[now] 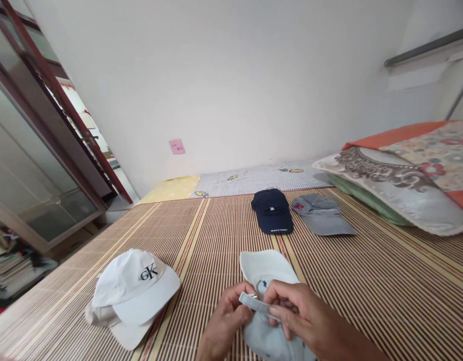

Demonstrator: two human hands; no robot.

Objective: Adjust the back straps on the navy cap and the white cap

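A pale grey-white cap (267, 265) lies on the striped mat at the bottom centre, its brim pointing away from me. Both hands are at its back strap (256, 304). My left hand (231, 313) pinches the strap by a small metal buckle. From the right, my right hand (297, 311) holds the same strap between thumb and fingers. Part of the cap's crown is hidden behind my hands.
A white cap (130, 283) rests on a beige cap (132, 335) at the left. Farther back lie a navy cap (272, 210) and a grey cap (323, 213). Pillows (397, 185) are at the right, and a wall (235, 90) rises behind the mat (201, 240).
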